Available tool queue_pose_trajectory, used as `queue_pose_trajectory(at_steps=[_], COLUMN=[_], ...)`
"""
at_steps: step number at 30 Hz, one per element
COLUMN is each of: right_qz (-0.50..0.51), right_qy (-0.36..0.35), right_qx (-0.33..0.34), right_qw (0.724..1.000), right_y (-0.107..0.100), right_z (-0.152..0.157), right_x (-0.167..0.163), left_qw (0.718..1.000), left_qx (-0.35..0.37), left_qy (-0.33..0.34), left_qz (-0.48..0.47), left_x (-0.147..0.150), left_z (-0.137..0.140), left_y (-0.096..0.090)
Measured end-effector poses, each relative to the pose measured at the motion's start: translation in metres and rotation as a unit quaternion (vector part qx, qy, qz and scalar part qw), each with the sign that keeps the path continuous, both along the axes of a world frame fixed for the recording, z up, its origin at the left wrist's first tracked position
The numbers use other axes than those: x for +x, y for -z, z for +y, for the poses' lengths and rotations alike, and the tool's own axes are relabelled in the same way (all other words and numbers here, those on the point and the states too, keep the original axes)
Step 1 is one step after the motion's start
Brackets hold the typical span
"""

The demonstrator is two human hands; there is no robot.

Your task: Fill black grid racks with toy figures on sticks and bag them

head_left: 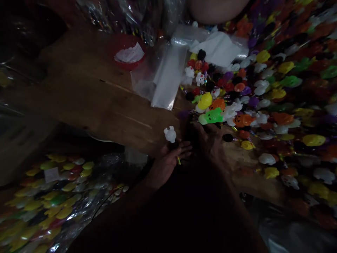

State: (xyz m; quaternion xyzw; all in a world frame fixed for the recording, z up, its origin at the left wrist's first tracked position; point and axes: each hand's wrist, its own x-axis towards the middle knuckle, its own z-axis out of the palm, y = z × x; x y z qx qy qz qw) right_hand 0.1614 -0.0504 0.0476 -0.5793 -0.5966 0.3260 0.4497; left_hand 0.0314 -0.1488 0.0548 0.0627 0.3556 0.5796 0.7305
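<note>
My left hand (168,160) is closed around a pen-like stick with a white figure top (170,134). The white figure stands out above my fingers, and a yellow end of the stick shows below them. My right hand (213,146) is at the near left edge of a pile of similar sticks, its fingertips just below a green figure top (213,116). Deep shadow covers its fingers, so I cannot see whether they grip anything. A yellow figure top (204,101) and an orange pumpkin top (243,120) lie close by.
Clear plastic bags (168,79) lie on the wooden table (79,88), beside a red bowl (129,65) with white paper in it. White paper (219,47) rests behind the pile. Bagged yellow-topped items (50,196) sit at lower left. Part of another person shows at the top.
</note>
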Motion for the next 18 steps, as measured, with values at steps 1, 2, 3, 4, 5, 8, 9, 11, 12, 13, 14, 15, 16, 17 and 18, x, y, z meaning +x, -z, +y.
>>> queue_pose_trajectory(at_steps=[1,2,3,4,5,8,9,11,12,13,14,15,16,17,18], right_qz=[-0.012,-0.029,-0.049,-0.074,-0.105,-0.197,-0.214,-0.222,-0.217,-0.208,-0.196,-0.183,-0.174,-0.171,-0.173], right_qy=[-0.002,-0.004,-0.004,-0.004,-0.005,-0.023,-0.030,-0.043,-0.048,-0.055,-0.065,-0.076,-0.085,-0.089,-0.086], right_qx=[0.004,0.011,0.024,0.042,0.061,0.098,0.103,0.106,0.107,0.109,0.113,0.120,0.131,0.146,0.165], right_qw=[1.000,1.000,0.999,0.996,0.993,0.975,0.971,0.968,0.969,0.970,0.972,0.973,0.972,0.970,0.967], right_y=[0.001,0.003,0.003,0.004,0.004,0.006,0.008,0.012,0.014,0.016,0.016,0.015,0.012,0.008,0.002], right_z=[0.001,0.002,0.001,0.001,0.001,0.002,0.004,0.009,0.011,0.013,0.014,0.014,0.011,0.005,-0.004], right_x=[0.001,0.002,0.003,0.004,0.005,0.003,0.002,0.000,-0.001,-0.001,0.000,0.002,0.005,0.009,0.013], left_qw=[1.000,1.000,1.000,1.000,1.000,0.999,0.999,0.998,0.997,0.996,0.995,0.993,0.992,0.991,0.989], left_qx=[0.002,0.003,0.004,0.004,0.006,0.021,0.027,0.039,0.045,0.054,0.064,0.075,0.085,0.091,0.095], left_qy=[0.000,-0.001,-0.002,-0.003,-0.006,-0.012,-0.013,-0.015,-0.015,-0.016,-0.016,-0.016,-0.018,-0.021,-0.026], left_qz=[0.003,0.007,0.011,0.016,0.021,0.034,0.039,0.052,0.061,0.070,0.078,0.085,0.091,0.098,0.109], left_x=[0.000,0.000,0.001,0.001,0.002,0.004,0.004,0.005,0.005,0.005,0.004,0.003,0.003,0.003,0.003], left_z=[0.000,0.000,0.000,0.000,-0.001,-0.002,-0.002,-0.002,-0.001,-0.001,-0.001,-0.001,-0.001,-0.002,-0.002], left_y=[0.000,0.000,0.000,0.000,0.001,0.003,0.004,0.004,0.003,0.002,0.000,-0.001,-0.003,-0.004,-0.006])
